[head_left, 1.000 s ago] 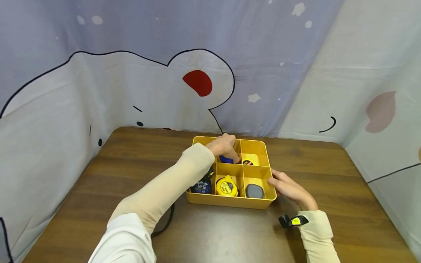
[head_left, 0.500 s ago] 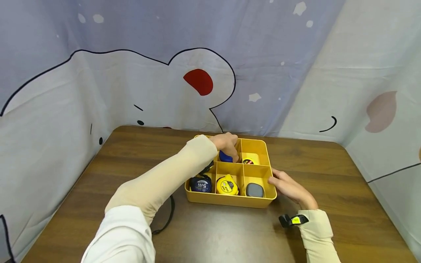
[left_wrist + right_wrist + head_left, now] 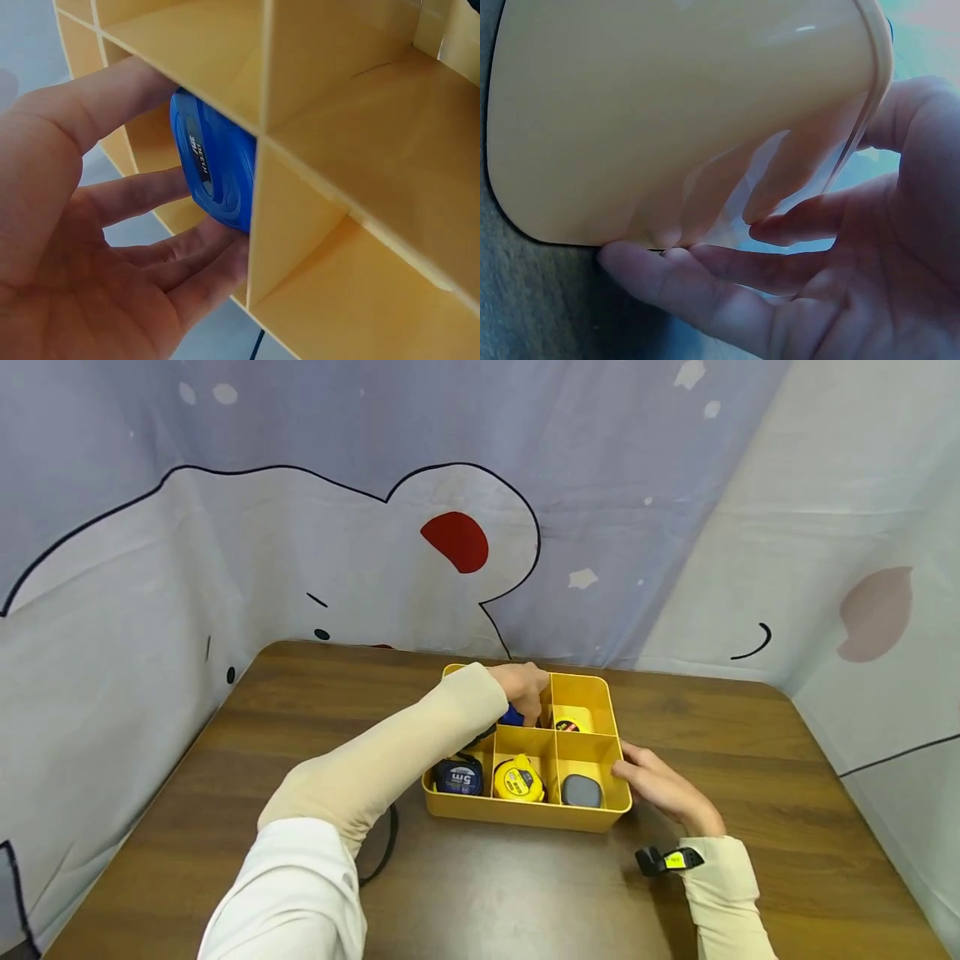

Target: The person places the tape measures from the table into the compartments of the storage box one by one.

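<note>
Inside the yellow organizer's [image 3: 592, 697] back-middle compartment, blue tape measure [image 3: 214, 172] pinched between left-hand fingers [image 3: 142, 193].

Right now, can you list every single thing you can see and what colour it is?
Tray: 1, yellow, six compartments, middle of the table.
Blue tape measure: 1, blue, back middle compartment, in the left hand's fingers.
Small tape measure: 1, yellow and black, back right compartment.
5m tape measure: 1, dark blue-black, front left compartment.
Yellow tape measure: 1, yellow, front middle compartment.
Grey case: 1, grey, front right compartment.
Table: 1, brown wood.
Cloth backdrop: 1, lilac and white cartoon print, behind the table.
Left hand: 1, holds the blue tape measure.
Right hand: 1, touches the tray's right wall.
</note>
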{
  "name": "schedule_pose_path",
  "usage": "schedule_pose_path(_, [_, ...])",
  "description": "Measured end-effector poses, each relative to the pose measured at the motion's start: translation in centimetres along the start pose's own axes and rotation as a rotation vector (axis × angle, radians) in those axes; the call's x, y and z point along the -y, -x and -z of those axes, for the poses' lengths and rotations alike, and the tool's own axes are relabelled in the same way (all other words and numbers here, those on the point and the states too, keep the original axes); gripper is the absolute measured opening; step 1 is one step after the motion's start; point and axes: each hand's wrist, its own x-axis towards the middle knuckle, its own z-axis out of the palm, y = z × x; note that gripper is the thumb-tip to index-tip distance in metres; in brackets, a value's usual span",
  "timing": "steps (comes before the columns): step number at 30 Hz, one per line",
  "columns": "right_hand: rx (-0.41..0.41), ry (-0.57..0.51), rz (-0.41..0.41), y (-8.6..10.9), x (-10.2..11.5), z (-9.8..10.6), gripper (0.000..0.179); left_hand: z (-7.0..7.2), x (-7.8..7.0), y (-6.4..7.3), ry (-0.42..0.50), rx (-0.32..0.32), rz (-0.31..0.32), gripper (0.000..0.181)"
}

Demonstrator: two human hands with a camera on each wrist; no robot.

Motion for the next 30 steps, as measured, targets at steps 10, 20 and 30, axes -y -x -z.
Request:
schedule_pose_path(10, [0.010,-0.006,-0.012,0.3,-0.1,0.3,0.049,-0.8,-0.7,-0.7,0.000,-0.033,-0.007,0.016])
schedule_pose_path(20, [0.020,-0.028,-0.024,0.1,-0.1,0.1,0.051,-2.1,-0.6,-1.5,0.015,-0.032,-0.008,0.011])
schedule_pose_path(30, [0.019,-0.027,-0.022,0.3,-0.1,0.2,0.050,-2.4,-0.6,-1.5,0.031,0.068,0.034,0.033])
